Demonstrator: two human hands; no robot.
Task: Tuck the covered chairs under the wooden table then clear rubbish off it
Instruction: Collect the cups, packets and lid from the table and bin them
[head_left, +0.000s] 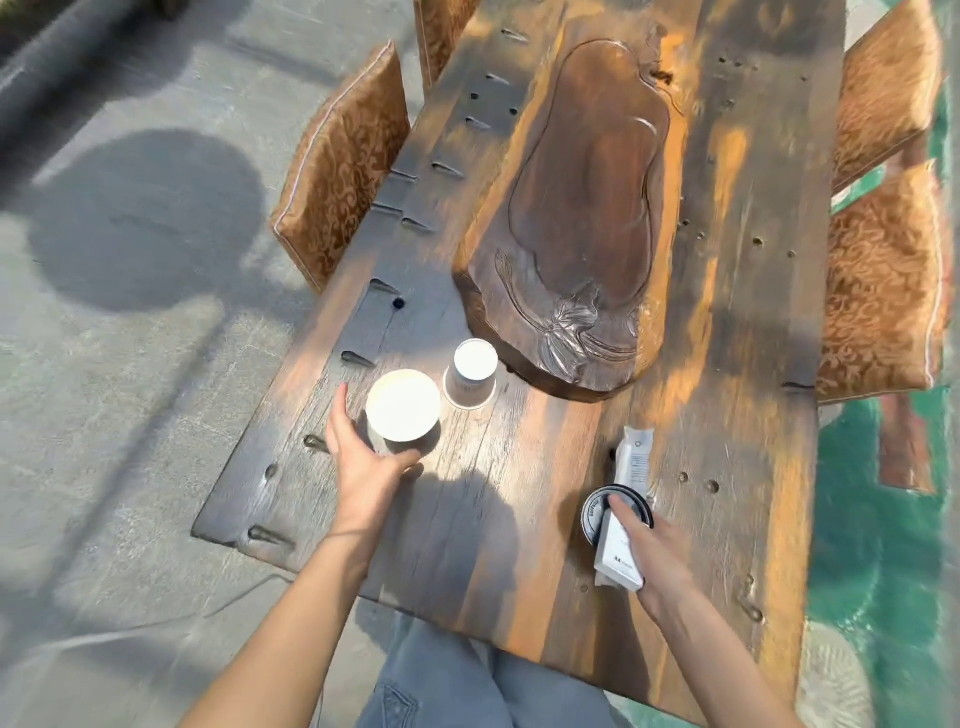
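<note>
Head view: on the wooden table (545, 493), the left hand (363, 457) curls around a white bowl (402, 405) beside a paper cup (470, 374). The right hand (649, 545) clasps a white wrapper (623, 540) against a black lid (597, 514) (covered chairs (343, 171) tucked alongside).

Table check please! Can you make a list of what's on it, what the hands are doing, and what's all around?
Surface: wooden table, worn, holes and notches, part sunlit.
Job's things: upright paper cup; smaller paper cup upside down beside it; black lid; white wrapper lying across the lid; covered chairs pushed against both long sides.
Clutter: carved wooden tray in the middle.
Grippers: left hand curled around the upright cup; right hand pressing on wrapper and lid.
Cables: nothing seen.
Surroundings: grey floor on the left, green floor on the right.
</note>
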